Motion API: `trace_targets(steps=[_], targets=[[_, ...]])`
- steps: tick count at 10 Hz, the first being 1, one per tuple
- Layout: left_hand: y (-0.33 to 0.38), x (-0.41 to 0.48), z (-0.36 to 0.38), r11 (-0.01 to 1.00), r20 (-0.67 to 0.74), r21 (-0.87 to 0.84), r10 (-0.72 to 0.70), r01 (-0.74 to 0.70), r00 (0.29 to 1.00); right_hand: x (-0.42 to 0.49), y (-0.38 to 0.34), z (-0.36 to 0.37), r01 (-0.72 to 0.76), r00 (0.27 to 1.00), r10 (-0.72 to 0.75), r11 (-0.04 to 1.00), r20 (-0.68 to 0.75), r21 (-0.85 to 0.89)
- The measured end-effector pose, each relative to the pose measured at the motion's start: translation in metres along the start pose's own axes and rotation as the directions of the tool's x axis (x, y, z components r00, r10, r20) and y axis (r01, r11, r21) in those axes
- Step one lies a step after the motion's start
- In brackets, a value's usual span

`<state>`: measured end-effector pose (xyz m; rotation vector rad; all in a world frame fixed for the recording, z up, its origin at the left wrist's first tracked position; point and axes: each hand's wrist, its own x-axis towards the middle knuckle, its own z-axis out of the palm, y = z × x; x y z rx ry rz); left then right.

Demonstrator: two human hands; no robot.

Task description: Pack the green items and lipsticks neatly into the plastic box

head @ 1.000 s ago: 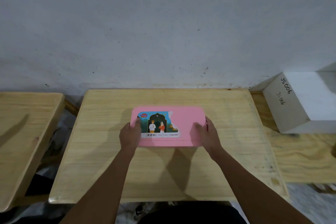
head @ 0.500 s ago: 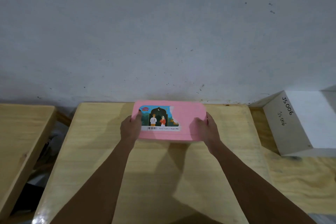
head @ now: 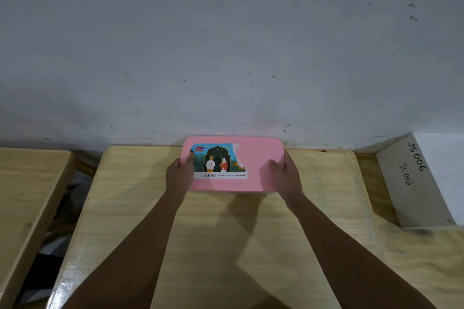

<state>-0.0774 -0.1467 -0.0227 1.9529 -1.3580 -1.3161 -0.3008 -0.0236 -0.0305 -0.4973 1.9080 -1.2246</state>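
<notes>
A pink plastic box [head: 253, 158], lid on, with a partly torn picture sticker on top, is held at the far edge of the wooden table [head: 226, 246] close to the wall. My left hand [head: 178, 175] grips its left end, thumb on the lid. My right hand [head: 286, 176] grips its right end the same way. No green items or lipsticks are visible; what is inside the box is hidden by the lid.
A white block [head: 421, 183] with handwritten "JS006" stands at the right on the neighbouring wooden surface. Another wooden table [head: 27, 195] lies at the left across a dark gap. A grey wall [head: 226, 45] rises directly behind the table.
Both hands have carried the closed pink box away from me, from the table's middle to its far edge by the wall. The grip on both ends is unchanged.
</notes>
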Motion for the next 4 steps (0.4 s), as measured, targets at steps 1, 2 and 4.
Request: trace_targets(steps=[1, 2, 4], targets=[[0.0006, 0.0008, 0.0006, 1.000, 0.005, 0.004, 0.005, -0.005, 1.000, 0.0019, 0.0003, 0.0012, 0.014, 1.000, -0.015, 0.999, -0.011, -0.039], [0.0019, 0.0009, 0.0002, 1.000, 0.020, 0.006, 0.020, -0.020, 1.000, 0.0021, 0.0010, 0.0010, 0.026, 1.000, -0.027, 0.998, -0.005, -0.065], [0.0088, 0.0006, -0.0035, 0.995, 0.084, 0.068, 0.067, -0.073, 0.994, -0.0008, -0.0060, 0.0017, 0.079, 0.997, -0.077, 0.979, 0.019, -0.186]])
